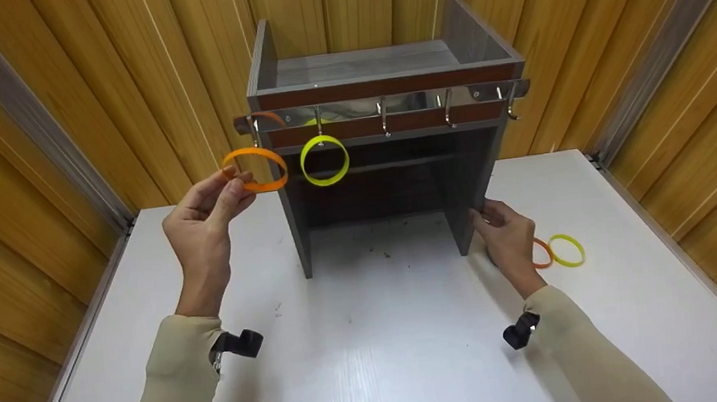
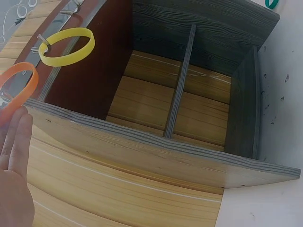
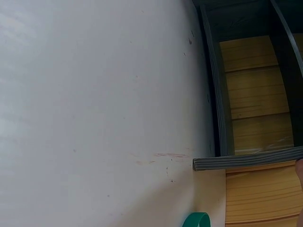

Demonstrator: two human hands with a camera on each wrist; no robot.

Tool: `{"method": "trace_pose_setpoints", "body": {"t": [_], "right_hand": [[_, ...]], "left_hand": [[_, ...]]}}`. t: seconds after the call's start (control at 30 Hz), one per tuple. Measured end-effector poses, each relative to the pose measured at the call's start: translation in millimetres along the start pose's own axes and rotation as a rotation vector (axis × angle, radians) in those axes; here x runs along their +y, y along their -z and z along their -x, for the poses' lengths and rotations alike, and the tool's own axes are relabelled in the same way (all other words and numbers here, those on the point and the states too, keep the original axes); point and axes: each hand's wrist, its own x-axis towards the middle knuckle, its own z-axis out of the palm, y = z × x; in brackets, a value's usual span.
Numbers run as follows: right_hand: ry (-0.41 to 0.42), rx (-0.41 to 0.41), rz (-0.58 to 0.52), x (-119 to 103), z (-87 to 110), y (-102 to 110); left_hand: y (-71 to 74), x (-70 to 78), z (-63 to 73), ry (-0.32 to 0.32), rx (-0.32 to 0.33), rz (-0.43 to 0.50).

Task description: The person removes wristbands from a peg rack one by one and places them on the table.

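My left hand (image 1: 205,227) pinches an orange silicone wristband (image 1: 276,186) between thumb and fingers, just below the leftmost hook of a metal hook rail (image 1: 415,102). Whether that hook passes through the band I cannot tell. A yellow wristband (image 1: 346,162) hangs from the second hook; it also shows in the left wrist view (image 2: 71,60). The rail runs across the front of a grey wooden shelf (image 1: 299,234). Low on the shelf's right side panel, my right hand (image 1: 509,235) grips the front edge; only a sliver of it enters the right wrist view.
On the white table (image 1: 375,359), right of my right hand, lie another orange wristband (image 1: 544,255) and another yellow wristband (image 1: 568,251). A green wristband (image 3: 196,220) sits near the shelf's side panel. Wood-look walls (image 1: 18,197) enclose the table.
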Motion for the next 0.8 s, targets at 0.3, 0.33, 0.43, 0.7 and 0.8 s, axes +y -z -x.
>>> {"method": "trace_pose_setpoints", "body": {"t": [0.3,0.33,0.43,0.7,0.8], "right_hand": [[0.005,0.009,-0.043,-0.4,0.5,-2.0],[-0.002,0.008,-0.045,-0.6,0.8,-2.3],[-0.014,-0.003,-0.045,-1.4,1.5,-2.5],[-0.031,-0.016,-0.005,-0.9,2.0,-2.9],[-0.055,-0.016,-0.02,0.2,1.8,-2.9]], "left_hand": [[15.1,-8.3,20.3,0.019,0.031,-0.018],[17.1,-10.2,23.0,0.027,0.035,-0.03],[22.5,-16.7,30.7,0.057,0.052,-0.05],[34.4,-46.5,51.8,0.167,0.121,-0.043],[37.9,-60.4,60.1,0.215,0.142,-0.052]]}}
